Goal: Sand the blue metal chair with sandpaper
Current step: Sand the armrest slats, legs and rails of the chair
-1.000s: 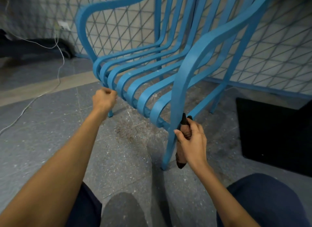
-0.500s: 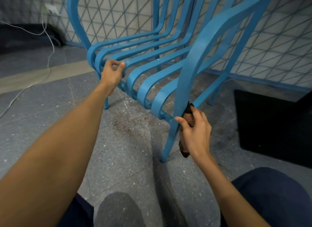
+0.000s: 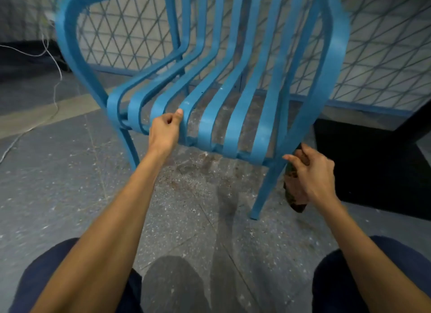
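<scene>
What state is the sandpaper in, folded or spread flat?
Folded: the sandpaper shows as a narrow bunched strip, gripped in the right hand.

The chair [image 3: 235,117] stands on the floor [image 3: 186,219] in the middle, with a mesh fence [image 3: 384,56] far behind it. The left hand [image 3: 166,128] grips the seat's near edge, left of centre. The right hand [image 3: 310,172] holds the sandpaper [image 3: 295,196] just right of the chair's near right leg. A cable [image 3: 56,86] trails far left and a mat [image 3: 373,168] lies to the right.
</scene>
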### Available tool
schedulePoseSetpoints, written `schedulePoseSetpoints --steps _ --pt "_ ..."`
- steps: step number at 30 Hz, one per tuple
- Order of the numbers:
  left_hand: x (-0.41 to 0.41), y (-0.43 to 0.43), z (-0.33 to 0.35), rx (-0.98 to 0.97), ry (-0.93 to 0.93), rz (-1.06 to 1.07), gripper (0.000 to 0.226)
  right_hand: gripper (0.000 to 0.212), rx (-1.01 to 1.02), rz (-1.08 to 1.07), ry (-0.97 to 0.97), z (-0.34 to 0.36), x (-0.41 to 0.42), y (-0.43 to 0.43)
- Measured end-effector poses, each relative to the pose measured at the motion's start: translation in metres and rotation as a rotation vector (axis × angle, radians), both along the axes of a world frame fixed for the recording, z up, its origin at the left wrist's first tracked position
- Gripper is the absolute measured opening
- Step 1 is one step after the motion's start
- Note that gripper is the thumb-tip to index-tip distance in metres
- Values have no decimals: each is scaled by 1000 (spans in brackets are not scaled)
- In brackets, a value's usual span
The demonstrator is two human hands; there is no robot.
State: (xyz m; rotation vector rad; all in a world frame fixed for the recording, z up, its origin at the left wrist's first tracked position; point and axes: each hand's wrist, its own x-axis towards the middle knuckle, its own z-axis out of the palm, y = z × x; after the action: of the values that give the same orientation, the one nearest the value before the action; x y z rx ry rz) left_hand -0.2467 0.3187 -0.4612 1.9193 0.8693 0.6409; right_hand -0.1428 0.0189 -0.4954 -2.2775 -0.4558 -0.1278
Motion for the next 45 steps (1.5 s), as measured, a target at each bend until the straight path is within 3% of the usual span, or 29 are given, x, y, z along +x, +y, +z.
schedulePoseSetpoints --steps 8,13,19,23,26,31,35,38,41,43,45 --pt "6 -56 4 -8 -17 60 38 15 28 -78 93 11 58 -2" --pt "26 -109 2 7 -18 56 26 15 58 -235 178 26 97 -9" --pt "50 -152 8 -42 -29 87 26 29 207 -460 179 39 73 -5" --pt "46 -154 21 -34 54 -22 25 51 262 -323 89 61 15 6" --pt "25 -139 38 23 104 -116 15 48 138 -125 50 64 -19 25" --pt "-23 -85 54 263 20 74 28 43 2 25 97 53 -56 64" --pt "-34 -49 58 373 294 63 45 47 -19 18 91 43 -71 78" --pt "-34 -43 73 449 391 -6 45 50 -38 3 87 40 -73 82" --pt "-51 -45 100 554 254 -165 35 51 -44 -13 85 41 -74 85" --pt "-73 -52 116 709 -36 -174 26 52 -27 -21 86 42 -77 86" --pt "-95 -52 127 829 -311 -21 20 52 -14 -4 94 41 -83 93"
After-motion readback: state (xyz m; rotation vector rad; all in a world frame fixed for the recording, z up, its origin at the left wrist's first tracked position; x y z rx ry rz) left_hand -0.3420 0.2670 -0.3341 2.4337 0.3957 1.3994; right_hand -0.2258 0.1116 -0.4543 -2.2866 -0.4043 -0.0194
